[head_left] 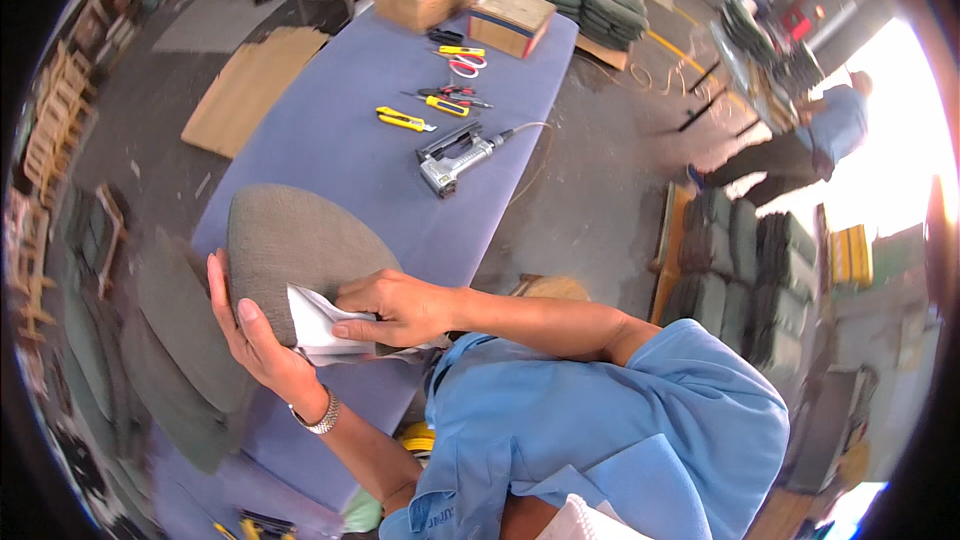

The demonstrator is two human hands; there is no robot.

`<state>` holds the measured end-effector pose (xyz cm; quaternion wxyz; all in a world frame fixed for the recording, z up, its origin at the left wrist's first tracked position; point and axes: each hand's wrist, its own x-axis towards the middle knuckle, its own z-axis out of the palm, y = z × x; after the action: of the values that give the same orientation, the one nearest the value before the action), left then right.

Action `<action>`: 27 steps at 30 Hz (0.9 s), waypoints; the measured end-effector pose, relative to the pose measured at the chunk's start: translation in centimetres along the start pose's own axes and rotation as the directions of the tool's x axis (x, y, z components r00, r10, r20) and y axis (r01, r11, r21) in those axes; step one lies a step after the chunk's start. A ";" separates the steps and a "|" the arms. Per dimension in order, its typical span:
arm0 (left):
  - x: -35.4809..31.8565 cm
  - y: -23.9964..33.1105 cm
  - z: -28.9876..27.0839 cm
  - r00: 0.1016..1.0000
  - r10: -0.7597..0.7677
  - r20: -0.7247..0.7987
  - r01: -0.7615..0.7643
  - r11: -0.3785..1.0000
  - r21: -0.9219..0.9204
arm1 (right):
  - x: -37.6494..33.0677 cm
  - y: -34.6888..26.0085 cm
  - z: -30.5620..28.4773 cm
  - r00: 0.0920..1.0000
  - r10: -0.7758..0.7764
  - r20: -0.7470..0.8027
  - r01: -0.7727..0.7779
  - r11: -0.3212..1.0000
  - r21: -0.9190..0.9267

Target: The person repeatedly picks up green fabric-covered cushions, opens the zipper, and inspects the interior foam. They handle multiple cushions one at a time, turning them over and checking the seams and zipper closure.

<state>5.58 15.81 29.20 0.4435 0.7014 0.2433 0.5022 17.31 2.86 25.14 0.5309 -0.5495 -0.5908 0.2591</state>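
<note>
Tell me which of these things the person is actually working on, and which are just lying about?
In hand:
- grey fabric-covered seat pad, steadied by the left hand
- white fabric piece, pinched by the right hand

Lying about:
- pneumatic staple gun
- yellow utility knife
- red-handled scissors
- two cardboard boxes
- stacked grey pads

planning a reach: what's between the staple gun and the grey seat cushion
Head view: only bare blue table cover lies between the staple gun and the grey seat cushion.
</note>
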 end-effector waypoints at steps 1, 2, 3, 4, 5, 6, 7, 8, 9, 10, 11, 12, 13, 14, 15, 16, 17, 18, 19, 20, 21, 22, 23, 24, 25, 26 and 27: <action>-0.6 -0.2 -0.2 0.995 -0.069 -0.071 0.069 0.998 0.004 | 0.5 0.4 0.2 0.999 -0.020 0.030 0.020 1.000 0.001; -1.0 -0.3 -0.7 0.981 -0.132 -0.142 0.136 0.991 0.015 | 1.0 0.6 0.6 0.997 -0.046 0.059 0.045 0.999 0.015; -1.1 -0.5 -0.9 0.989 -0.070 -0.132 0.084 0.991 0.102 | 1.2 0.7 0.5 0.997 -0.009 0.079 0.008 1.000 0.009; -0.8 -0.7 -0.7 0.993 -0.012 -0.114 0.034 0.982 0.188 | 1.1 0.7 -0.3 0.995 0.030 0.098 -0.030 1.000 0.000; -0.5 -0.9 -0.8 0.995 0.046 -0.092 -0.019 0.960 0.278 | 1.2 0.8 -0.9 0.991 0.059 0.121 -0.059 0.998 -0.007; 0.1 -1.1 -0.9 0.993 0.100 -0.058 -0.077 0.946 0.314 | 1.5 1.2 -1.2 0.985 0.090 0.149 -0.091 0.996 0.001; 0.9 -1.4 -1.0 0.988 0.151 -0.017 -0.136 0.928 0.346 | 1.7 1.8 -1.5 0.977 0.123 0.172 -0.126 0.992 0.005; 1.9 -1.5 -1.0 0.977 0.210 0.041 -0.210 0.905 0.370 | 2.0 2.4 -2.2 0.972 0.151 0.178 -0.155 0.988 0.008; 2.6 -1.8 -1.0 0.973 0.220 0.067 -0.229 0.899 0.372 | 2.3 3.0 -3.1 0.967 0.111 0.229 -0.102 0.994 -0.049; 2.9 -2.1 -0.9 0.980 0.191 0.047 -0.195 0.905 0.379 | 2.5 3.6 -4.2 0.970 0.101 0.221 -0.090 0.994 -0.061; 3.5 -2.2 -0.9 0.985 0.167 0.038 -0.168 0.907 0.387 | 2.6 4.1 -5.2 0.975 0.088 0.203 -0.076 0.995 -0.068; 4.0 -2.4 -0.6 0.989 0.141 0.033 -0.143 0.907 0.396 | 2.6 5.0 -6.5 0.981 0.076 0.181 -0.064 0.995 -0.071; 4.3 -2.5 -0.2 0.992 0.123 0.008 -0.114 0.896 0.429 | 2.3 6.7 -8.3 0.973 0.171 0.154 -0.152 0.980 -0.131; 4.5 -2.5 0.1 0.993 0.117 -0.001 -0.104 0.886 0.451 | 1.9 8.7 -10.3 0.967 0.229 0.109 -0.198 0.951 -0.238; 4.6 -2.4 0.4 0.994 0.111 -0.011 -0.093 0.877 0.471 | 1.2 11.0 -12.5 0.958 0.282 0.058 -0.246 0.907 -0.341; 4.7 -2.4 0.9 0.994 0.107 -0.022 -0.082 0.867 0.491 | 0.1 13.7 -14.9 0.944 0.329 -0.016 -0.313 0.881 -0.354; 4.8 -2.4 1.0 0.993 0.119 -0.015 -0.093 0.843 0.529 | -1.1 16.6 -17.1 0.926 0.370 -0.080 -0.373 0.854 -0.363; 4.9 -2.6 1.1 0.991 0.131 0.005 -0.112 0.828 0.550 | -2.7 19.8 -19.2 0.895 0.413 -0.166 -0.445 0.825 -0.348; 5.1 -2.8 1.5 0.989 0.143 0.023 -0.131 0.814 0.566 | -4.0 22.6 -21.7 0.855 0.453 -0.252 -0.516 0.791 -0.329; 5.1 -2.9 1.7 0.987 0.153 0.039 -0.146 0.794 0.590 | -4.8 24.8 -24.1 0.817 0.501 -0.287 -0.576 0.739 -0.350; 5.6 -2.9 2.2 0.986 0.157 0.055 -0.158 0.784 0.600 | -5.4 26.6 -26.5 0.769 0.548 -0.329 -0.639 0.679 -0.361; 5.8 -3.2 2.5 0.987 0.154 0.044 -0.149 0.777 0.611 | -5.5 28.7 -28.6 0.774 0.511 -0.374 -0.632 0.655 -0.414; 6.1 -3.6 2.6 0.987 0.152 0.043 -0.145 0.767 0.626 | -5.5 31.0 -30.4 0.776 0.473 -0.418 -0.630 0.630 -0.455; 6.4 -3.9 2.5 0.988 0.145 0.053 -0.145 0.750 0.645 | -4.9 32.2 -30.9 0.770 0.442 -0.460 -0.635 0.603 -0.483; 6.7 -4.1 2.8 0.989 0.138 0.045 -0.134 0.746 0.653 | -4.0 33.5 -31.8 0.766 0.471 -0.438 -0.642 0.595 -0.484; 7.3 -3.5 4.0 0.992 0.122 0.018 -0.103 0.734 0.671 | -3.2 34.6 -31.9 0.797 0.422 -0.433 -0.604 0.568 -0.558; 7.5 -3.3 5.6 0.994 0.106 -0.018 -0.066 0.731 0.679 | -2.5 35.6 -32.2 0.827 0.369 -0.424 -0.562 0.524 -0.640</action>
<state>13.88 21.21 29.43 0.1275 0.8110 0.3887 0.4183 59.63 0.91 2.33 0.2357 -0.8809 -0.4057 0.0615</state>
